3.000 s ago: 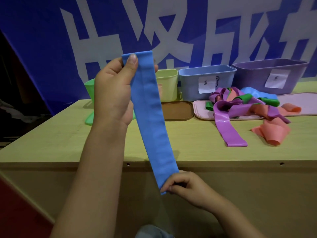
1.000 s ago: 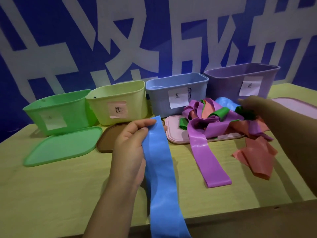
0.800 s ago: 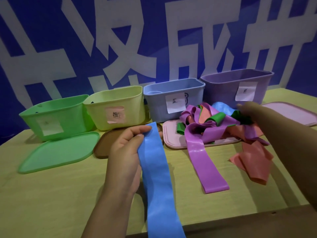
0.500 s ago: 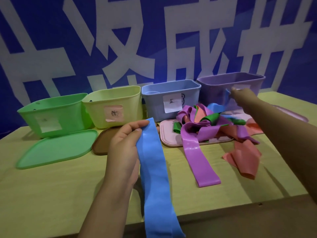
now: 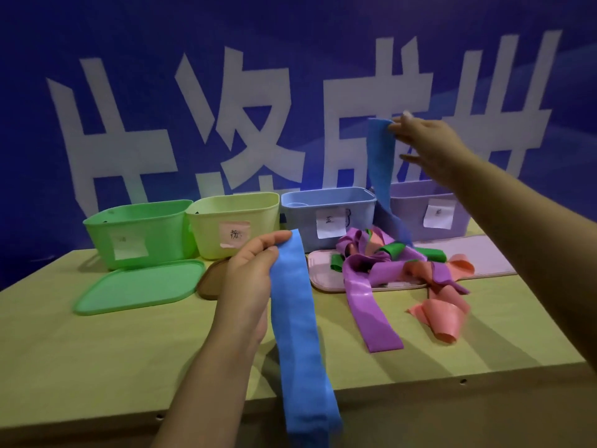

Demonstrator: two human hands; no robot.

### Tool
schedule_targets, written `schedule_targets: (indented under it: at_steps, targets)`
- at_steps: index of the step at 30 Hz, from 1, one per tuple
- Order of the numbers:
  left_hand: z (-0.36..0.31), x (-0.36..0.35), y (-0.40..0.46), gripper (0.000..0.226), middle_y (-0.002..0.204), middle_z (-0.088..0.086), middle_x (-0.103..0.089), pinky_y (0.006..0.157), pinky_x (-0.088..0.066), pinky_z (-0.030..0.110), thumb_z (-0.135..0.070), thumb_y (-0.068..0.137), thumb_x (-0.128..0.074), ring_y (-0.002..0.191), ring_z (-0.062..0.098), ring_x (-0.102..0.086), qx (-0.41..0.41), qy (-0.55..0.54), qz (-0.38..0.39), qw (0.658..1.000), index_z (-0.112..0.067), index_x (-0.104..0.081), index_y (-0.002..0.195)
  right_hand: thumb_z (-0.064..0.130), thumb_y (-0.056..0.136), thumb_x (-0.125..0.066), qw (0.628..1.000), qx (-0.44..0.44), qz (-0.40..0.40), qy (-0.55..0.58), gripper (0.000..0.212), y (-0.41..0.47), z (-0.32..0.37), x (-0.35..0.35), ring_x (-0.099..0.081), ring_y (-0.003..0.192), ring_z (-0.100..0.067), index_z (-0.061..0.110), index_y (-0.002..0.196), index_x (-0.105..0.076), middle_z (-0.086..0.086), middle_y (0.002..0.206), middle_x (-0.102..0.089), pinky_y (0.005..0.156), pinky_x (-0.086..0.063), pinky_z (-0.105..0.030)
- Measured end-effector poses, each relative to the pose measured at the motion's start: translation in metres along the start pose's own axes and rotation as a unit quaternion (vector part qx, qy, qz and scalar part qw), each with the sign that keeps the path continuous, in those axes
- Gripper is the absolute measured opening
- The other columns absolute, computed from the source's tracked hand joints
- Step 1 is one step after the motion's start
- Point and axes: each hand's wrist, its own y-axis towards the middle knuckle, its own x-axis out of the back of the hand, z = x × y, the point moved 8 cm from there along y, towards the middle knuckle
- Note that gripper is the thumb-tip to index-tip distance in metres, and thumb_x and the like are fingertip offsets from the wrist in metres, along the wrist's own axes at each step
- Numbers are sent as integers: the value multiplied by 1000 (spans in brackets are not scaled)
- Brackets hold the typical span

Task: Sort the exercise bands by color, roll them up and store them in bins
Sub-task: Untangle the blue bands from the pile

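1. Left hand (image 5: 250,273): pinches the top end of a blue band (image 5: 298,334) between thumb and fingers, low over the bench (image 5: 97,367).
2. Blue band: hangs down from the left hand, past the bench's near edge and out of view at the bottom.
3. Right hand (image 5: 426,140): raised high, pinches the top end of a second blue band (image 5: 381,176) at the fingertips.
4. Second blue band: trails down from the right hand in front of the purple bin (image 5: 429,211), lower end reaching the pile (image 5: 403,270).
5. Pile: purple, green and salmon bands tangled below the right hand and to the right of the left hand, partly on a pink lid (image 5: 323,273).
6. Purple band (image 5: 371,305): stretches from the pile toward the near edge, flat on the bench.
7. Salmon band (image 5: 439,318): crumpled on the bench, below the right forearm.
8. Bins in a row beyond the left hand: green bin (image 5: 135,231), yellow bin (image 5: 232,227), blue bin (image 5: 326,215), then the purple bin under the right hand; each with a paper label on its front.
9. Green lid (image 5: 139,286): flat on the bench, left of the left hand, before the green bin.
10. Brown lid (image 5: 211,281): just behind the left hand, partly hidden by it.
11. Lilac lid (image 5: 478,257): flat on the bench before the purple bin, partly under the right forearm.
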Motion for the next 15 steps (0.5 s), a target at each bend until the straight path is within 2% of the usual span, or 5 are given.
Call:
schedule_targets:
  at_steps: [3,6,9,12,15]
  targets:
    - [-8,0,-6,39,99,-3,-73,98,-47,43,0,93,-45,108,22,-62,-4,3,-1,1000,-23,-74,82,34,100,-38,997,61,10,36,35,-21,51,-6,-50,120,-11,14,121,-57,-4,130,-57,97,-43,-32]
    - [-14,-1,-11,36,98,-6,-73,92,-47,41,0,93,-46,106,20,-62,-8,9,-4,1000,-22,-74,86,29,99,-42,990,104,6,95,23,-45,92,-10,-54,116,-9,17,104,-61,0,119,-62,97,-46,-32]
    - [-21,-2,-16,35,101,-4,-72,91,-48,41,0,93,-45,105,19,-63,-13,12,-6,1000,-21,-72,90,19,94,-54,981,181,-34,64,12,-76,126,-13,-60,104,-7,17,100,-65,3,111,-64,89,-52,-26]
    - [-22,-4,-22,34,92,-6,-74,69,-52,27,0,94,-44,91,15,-67,-3,13,3,1000,-21,-71,93,16,90,-62,958,270,-92,3,11,-114,149,-19,-63,86,4,17,100,-64,7,98,-65,77,-51,-15]
    - [-23,-2,-28,34,95,-12,-72,86,-48,38,-1,95,-44,107,22,-61,3,19,-1,1000,-22,-71,93,19,86,-66,951,290,-107,-4,12,-149,152,-32,-61,82,9,19,97,-62,15,90,-62,74,-50,-11]
